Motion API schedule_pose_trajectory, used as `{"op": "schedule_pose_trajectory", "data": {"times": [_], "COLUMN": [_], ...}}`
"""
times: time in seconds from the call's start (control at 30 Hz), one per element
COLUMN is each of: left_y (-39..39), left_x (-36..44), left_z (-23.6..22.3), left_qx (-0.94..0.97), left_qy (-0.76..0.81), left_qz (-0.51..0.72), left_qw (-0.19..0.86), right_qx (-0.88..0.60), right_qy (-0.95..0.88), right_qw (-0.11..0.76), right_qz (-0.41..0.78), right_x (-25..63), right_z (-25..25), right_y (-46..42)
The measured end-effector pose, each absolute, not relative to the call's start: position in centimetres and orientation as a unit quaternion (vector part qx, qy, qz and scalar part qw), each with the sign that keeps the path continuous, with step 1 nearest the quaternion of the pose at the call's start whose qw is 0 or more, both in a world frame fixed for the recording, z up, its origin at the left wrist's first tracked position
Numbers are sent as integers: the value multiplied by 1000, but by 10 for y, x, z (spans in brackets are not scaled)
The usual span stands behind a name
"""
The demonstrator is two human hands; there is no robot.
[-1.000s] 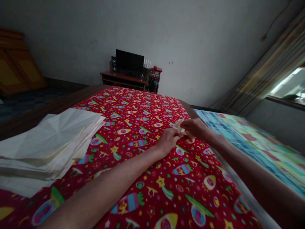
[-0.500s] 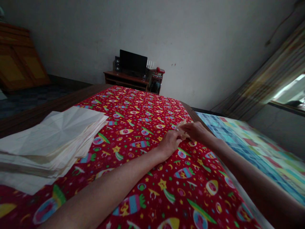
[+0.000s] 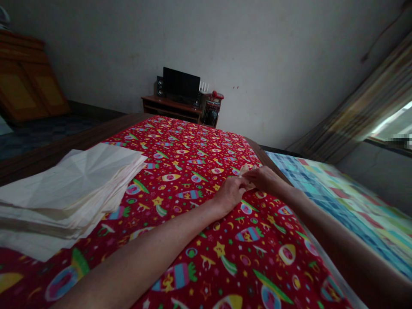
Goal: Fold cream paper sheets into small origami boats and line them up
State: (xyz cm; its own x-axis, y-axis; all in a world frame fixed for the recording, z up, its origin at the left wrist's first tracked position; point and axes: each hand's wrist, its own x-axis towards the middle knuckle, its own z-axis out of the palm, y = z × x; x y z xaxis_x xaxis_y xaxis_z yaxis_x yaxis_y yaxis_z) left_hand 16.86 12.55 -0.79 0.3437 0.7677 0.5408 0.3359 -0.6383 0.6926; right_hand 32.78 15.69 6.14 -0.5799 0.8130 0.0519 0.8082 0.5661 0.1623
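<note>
A small piece of folded cream paper [image 3: 244, 170] lies between my two hands, over the right side of the red patterned cloth [image 3: 196, 214]. My left hand [image 3: 229, 193] pinches its near edge, with thumb and fingers closed. From the right, my right hand [image 3: 262, 177] is bent over the same paper, its fingers pressed together on it. My hands cover most of the paper, so its full shape is hidden. To the left lies a stack of creased white paper sheets [image 3: 86, 174], apart from both hands.
A dark wooden edge [image 3: 119, 127] borders the cloth. Beyond it stand a desk [image 3: 170, 105] with a monitor [image 3: 180, 86] and a speaker [image 3: 159, 86]. On the right is a blue checked bedspread [image 3: 322, 184] below a curtain [image 3: 341, 111]. A wooden cabinet [image 3: 28, 81] stands far left.
My right hand has shifted slightly over the paper, and less of the paper shows beneath the fingers. My left hand stays nearly in place. The view has turned very slightly.
</note>
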Motion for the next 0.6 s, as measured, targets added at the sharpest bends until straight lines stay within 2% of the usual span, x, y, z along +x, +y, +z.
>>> {"op": "schedule_pose_trajectory", "data": {"times": [0.37, 0.6], "left_y": [124, 125], "left_x": [169, 168], "left_z": [-6, -5], "left_qx": [753, 725], "left_qy": [409, 439], "left_qz": [452, 463], "left_qw": [246, 261], "right_qx": [449, 439], "right_qy": [881, 879], "right_qw": [118, 140], "right_qz": [92, 122], "right_x": [312, 305], "right_z": [56, 65], "right_y": [170, 162]}}
